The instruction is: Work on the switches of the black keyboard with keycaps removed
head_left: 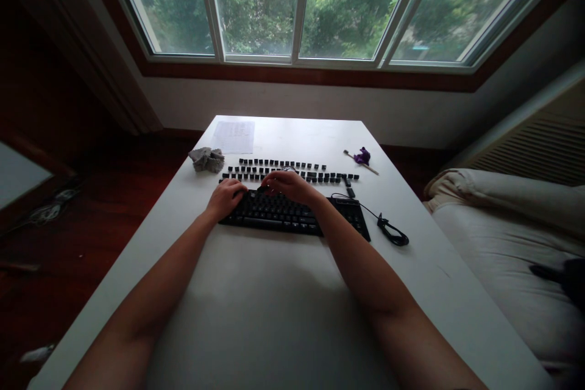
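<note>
A black keyboard [269, 222] lies on the white table, its lower rows fitted with keys. My left hand [225, 200] is closed around the keyboard's upper left corner, fingers bent over the edge. Over the keyboard's upper left part is my right hand [289, 186], its fingers pinched together at a small dark thing that I cannot make out. Loose black keycaps [283, 164] stand in rows just behind the keyboard. My right hand and wrist hide part of the top rows and some keycaps.
A grey cloth [207, 159] lies crumpled at the left edge, near a printed paper sheet [234, 136]. On the right are a brush [372, 169] with a purple cloth [362, 156], and a coiled black cable [392, 233]. A sofa [484, 237] stands to the right.
</note>
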